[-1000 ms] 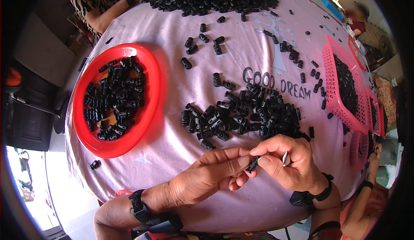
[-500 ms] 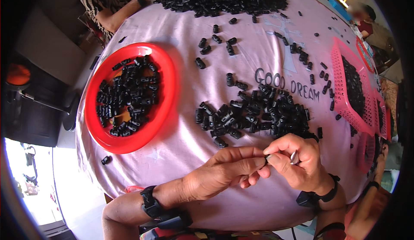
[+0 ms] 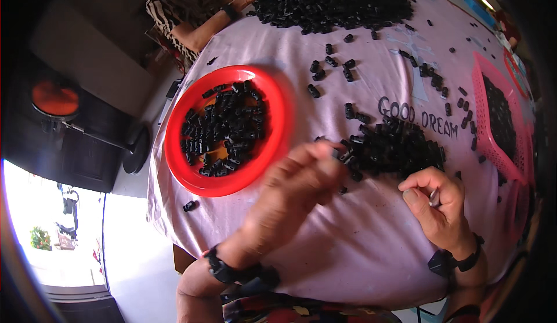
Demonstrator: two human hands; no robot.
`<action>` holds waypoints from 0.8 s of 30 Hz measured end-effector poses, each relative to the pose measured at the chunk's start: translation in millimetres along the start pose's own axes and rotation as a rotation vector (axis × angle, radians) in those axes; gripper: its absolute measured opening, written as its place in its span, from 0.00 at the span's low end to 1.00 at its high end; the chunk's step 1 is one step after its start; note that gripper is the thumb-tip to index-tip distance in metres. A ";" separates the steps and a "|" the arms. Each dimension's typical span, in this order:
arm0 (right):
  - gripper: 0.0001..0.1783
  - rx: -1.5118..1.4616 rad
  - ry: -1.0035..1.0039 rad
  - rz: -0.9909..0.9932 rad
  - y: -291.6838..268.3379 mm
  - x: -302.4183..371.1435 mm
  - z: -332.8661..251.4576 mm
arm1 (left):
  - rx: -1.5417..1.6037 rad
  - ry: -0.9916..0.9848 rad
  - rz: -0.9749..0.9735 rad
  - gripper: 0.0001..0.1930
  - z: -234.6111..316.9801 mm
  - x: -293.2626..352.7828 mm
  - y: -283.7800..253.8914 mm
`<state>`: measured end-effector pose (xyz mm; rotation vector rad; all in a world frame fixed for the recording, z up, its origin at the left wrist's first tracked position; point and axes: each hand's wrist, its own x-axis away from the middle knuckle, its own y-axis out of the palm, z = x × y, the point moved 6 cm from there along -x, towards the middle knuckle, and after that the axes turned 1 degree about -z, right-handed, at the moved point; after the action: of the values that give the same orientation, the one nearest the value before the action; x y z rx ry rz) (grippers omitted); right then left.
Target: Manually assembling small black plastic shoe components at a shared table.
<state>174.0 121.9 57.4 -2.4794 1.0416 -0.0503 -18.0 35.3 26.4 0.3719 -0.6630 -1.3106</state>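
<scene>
Left hand (image 3: 293,192): blurring near black pieces (image 3: 400,152); cannot tell whether grip is standing apart or holding | right hand (image 3: 440,218): clasping metal tool (image 3: 434,197), thumb and forefinger tips staying apart

Left hand (image 3: 293,192): red tray (image 3: 217,187) blocks its left; bare lane ahead, between tray and black pile (image 3: 403,149). Right hand (image 3: 438,210): pile blocks ahead-left, pink basket (image 3: 483,123) walls off ahead-right, loose black parts (image 3: 481,159) between those two. Between both hands: bench (image 3: 365,236) cloth bare, passable toward near edge.
</scene>
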 end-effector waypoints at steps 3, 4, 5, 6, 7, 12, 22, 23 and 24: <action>0.02 0.106 -0.079 0.006 -0.5 -2.6 -9.0 | 0.031 0.242 0.178 0.13 37.9 1.6 -44.6; 0.03 0.154 -0.079 -0.008 -2.3 -3.4 -11.2 | 0.018 0.304 0.216 0.14 47.3 2.9 -56.7; 0.03 0.153 -0.074 0.001 -1.7 -3.5 -10.3 | 0.001 0.371 0.259 0.16 58.9 7.5 -66.7; 0.03 0.143 -0.088 -0.010 0.6 -3.1 -9.1 | -0.024 0.397 0.302 0.18 66.6 13.0 -74.6; 0.04 0.132 -0.108 -0.025 2.4 -3.5 -10.4 | -0.050 0.430 0.349 0.19 73.0 20.7 -79.9; 0.06 0.139 -0.111 -0.090 3.5 -4.5 -9.3 | -0.351 0.576 0.555 0.22 79.8 32.6 -68.0; 0.10 0.180 -0.153 -0.141 8.4 -3.7 -1.4 | -1.491 0.412 -0.189 0.13 3.0 -2.6 26.6; 0.11 0.182 -0.158 -0.145 9.1 -2.9 -1.0 | -1.606 0.432 -0.232 0.13 -3.5 -4.8 26.3; 0.11 0.188 -0.153 -0.140 8.9 -2.5 0.2 | -1.629 0.476 -0.229 0.13 -5.3 -6.3 25.3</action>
<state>166.3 118.2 53.9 -2.3406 0.7631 -0.0014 3.9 46.8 36.2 -0.5943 0.9264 -1.4915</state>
